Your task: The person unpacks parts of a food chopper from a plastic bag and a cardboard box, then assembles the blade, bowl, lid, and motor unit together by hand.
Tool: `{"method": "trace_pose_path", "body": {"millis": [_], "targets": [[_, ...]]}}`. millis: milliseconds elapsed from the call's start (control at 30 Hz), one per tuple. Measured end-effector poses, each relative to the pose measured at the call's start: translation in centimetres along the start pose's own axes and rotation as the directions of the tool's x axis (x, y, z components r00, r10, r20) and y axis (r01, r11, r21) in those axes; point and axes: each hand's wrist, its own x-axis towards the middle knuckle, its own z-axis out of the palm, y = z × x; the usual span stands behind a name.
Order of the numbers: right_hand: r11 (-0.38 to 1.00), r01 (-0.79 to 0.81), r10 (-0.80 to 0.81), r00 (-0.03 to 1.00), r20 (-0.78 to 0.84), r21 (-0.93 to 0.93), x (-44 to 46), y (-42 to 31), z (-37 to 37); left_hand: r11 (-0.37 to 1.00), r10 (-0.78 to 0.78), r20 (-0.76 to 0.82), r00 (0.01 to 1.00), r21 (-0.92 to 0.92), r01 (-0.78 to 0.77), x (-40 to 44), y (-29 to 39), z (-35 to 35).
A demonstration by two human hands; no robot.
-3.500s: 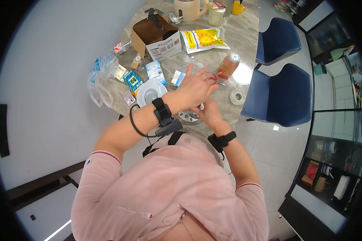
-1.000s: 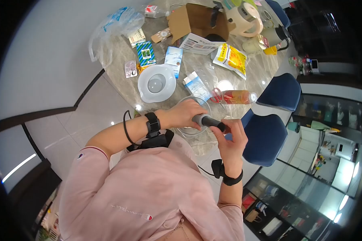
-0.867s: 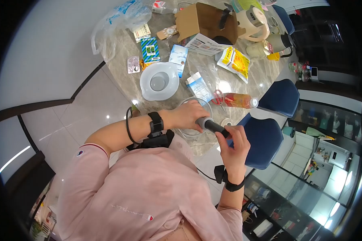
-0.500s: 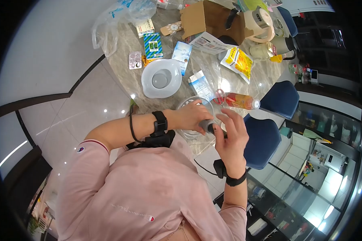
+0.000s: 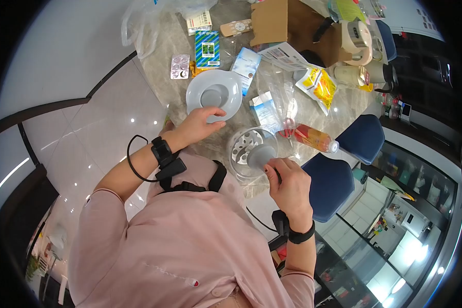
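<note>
My left hand [image 5: 203,126] is at the near rim of a white bowl-shaped part [image 5: 231,87] with a round grey centre. Its fingertips overlap the rim, and the thumb is held apart from them. My right hand [image 5: 291,186] is closed around the end of a grey rounded piece [image 5: 262,155]; the gripped end is mostly hidden by the fingers. This piece is tilted over a clear round container [image 5: 234,167] near the table edge. Inside the container a white disc with holes [image 5: 245,146] shows.
Right of the container lie red-handled scissors [image 5: 287,127] and a bottle of orange-red drink [image 5: 315,138]. Behind are a blue-white box [image 5: 265,110], a yellow packet [image 5: 318,88], an open cardboard box [image 5: 270,23] and a pale kettle [image 5: 357,41]. Blue chairs [image 5: 327,187] stand at right.
My left hand has left the clear container and moved left to the white bowl-shaped part. My right hand has closed round the grey piece and lowered slightly; the view has shifted a little.
</note>
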Motion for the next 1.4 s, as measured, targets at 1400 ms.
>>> {"method": "trace_pose_path", "body": {"millis": [1400], "targets": [[0.994, -0.075, 0.093, 0.963, -0.252, 0.081, 1.2, 4.1, 6.3, 0.757, 0.5, 0.523, 0.691, 0.123, -0.641, 1.7, 3.8, 11.9]]}}
